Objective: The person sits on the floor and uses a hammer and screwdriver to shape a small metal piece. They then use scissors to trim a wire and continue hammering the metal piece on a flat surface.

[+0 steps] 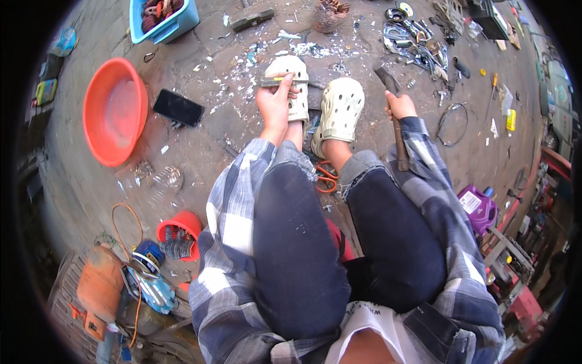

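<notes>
Both hands full: my left hand pinches thin strip over left shoe; my right hand grips hammer, right of that shoe. Maybe lining up; next needs steady strip.

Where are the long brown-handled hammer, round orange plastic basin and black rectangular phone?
Hammer (399,141), head view: on its handle.
Basin (114,112), head view: bare inside bottom.
Phone (178,107), head view: middle of screen.

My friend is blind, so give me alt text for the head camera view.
A bare right hand grips a hammer; the left hand holds a thin strip over a cream clog. An orange basin and black phone lie at left.
</notes>
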### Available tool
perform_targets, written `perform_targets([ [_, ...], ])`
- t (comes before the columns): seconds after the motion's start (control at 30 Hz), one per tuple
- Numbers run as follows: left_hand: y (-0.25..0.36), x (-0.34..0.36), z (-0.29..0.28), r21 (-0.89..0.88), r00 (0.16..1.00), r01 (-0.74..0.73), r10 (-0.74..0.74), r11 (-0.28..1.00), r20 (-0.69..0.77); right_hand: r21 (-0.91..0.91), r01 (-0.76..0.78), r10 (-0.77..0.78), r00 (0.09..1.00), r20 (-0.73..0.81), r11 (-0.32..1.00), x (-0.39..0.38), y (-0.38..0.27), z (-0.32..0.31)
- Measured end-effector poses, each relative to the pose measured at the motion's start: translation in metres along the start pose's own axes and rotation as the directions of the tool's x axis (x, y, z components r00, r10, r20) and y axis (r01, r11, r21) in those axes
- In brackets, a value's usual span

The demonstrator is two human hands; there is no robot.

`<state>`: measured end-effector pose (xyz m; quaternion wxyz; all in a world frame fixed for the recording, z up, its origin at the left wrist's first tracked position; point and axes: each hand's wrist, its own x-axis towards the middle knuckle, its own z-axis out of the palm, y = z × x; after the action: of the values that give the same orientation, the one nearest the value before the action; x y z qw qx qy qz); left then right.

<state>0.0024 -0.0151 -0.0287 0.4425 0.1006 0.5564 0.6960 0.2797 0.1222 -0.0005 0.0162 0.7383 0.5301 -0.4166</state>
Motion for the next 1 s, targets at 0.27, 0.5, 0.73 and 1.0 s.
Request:
perform_targets([
  [0.27, 0.012, -0.007, -0.008, 0.008, 0.999, 0.026, -0.025, 1.0, -0.029, -0.381, -0.018, -0.125, 0.929, -0.347, 0.924, 0.023, 0.058, 0.039],
  [0.5, 0.033, -0.008, -0.012, -0.052, 0.979, -0.101, 0.09, 0.994, -0.181, -0.413, 0.678, -0.791, 0.554, -0.257, 0.609, -0.018, -0.047, 0.059],
  [0.73, 0.043, -0.012, -0.01, -0.033, 0.976, -0.156, 0.149, 0.987, -0.159, -0.568, 0.71, -0.684, 0.656, 0.319, 0.416, -0.002, -0.096, 0.11],
  [1.0, 0.044, -0.013, -0.014, -0.024, 0.97, -0.189, 0.183, 0.982, -0.16, -0.555, 0.761, -0.659, 0.611, 0.438, 0.336, 0.013, -0.096, 0.121],
])
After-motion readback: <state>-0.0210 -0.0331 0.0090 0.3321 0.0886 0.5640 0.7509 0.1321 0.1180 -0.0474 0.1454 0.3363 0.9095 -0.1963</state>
